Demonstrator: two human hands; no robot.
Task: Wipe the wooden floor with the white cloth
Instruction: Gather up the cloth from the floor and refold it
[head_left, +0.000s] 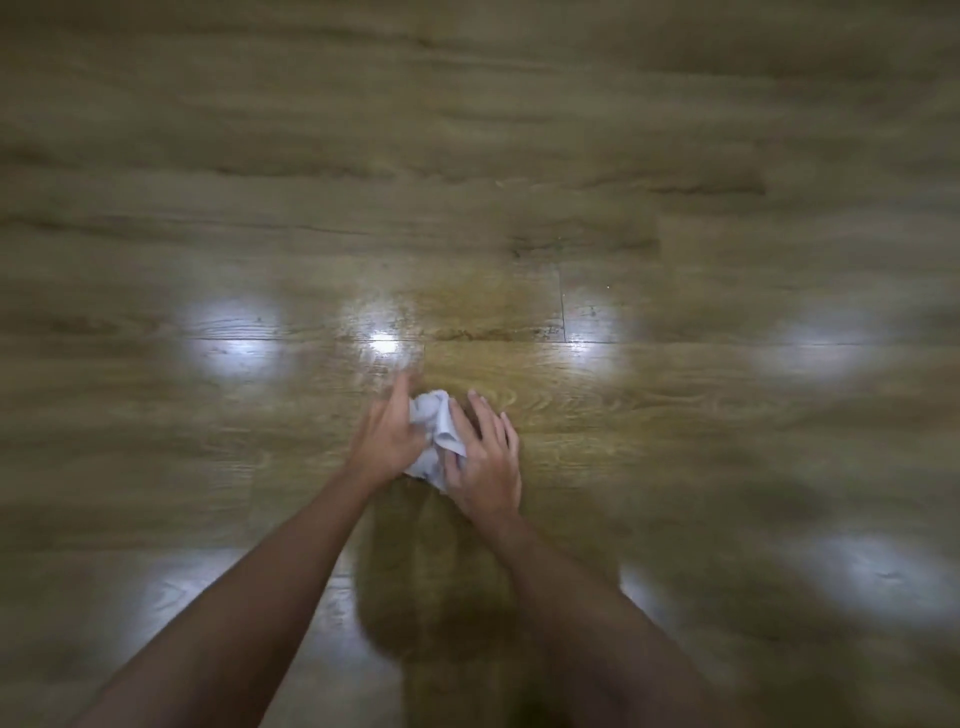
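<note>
Both hands hold the crumpled white cloth (435, 439) between them on the glossy brown wooden plank floor (675, 405) — left hand (387, 435) gripping its left side, right hand (485, 462) laid over its right with fingers spread. Bare forearms reach forward. Wiping looks under way; farther boards show blurred light reflections — how much is wiped, I cannot tell.

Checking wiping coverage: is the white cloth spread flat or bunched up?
Bunched up. The white cloth shows as a crumpled wad with folds, pressed on the wooden floor between the left hand and right hand.
</note>
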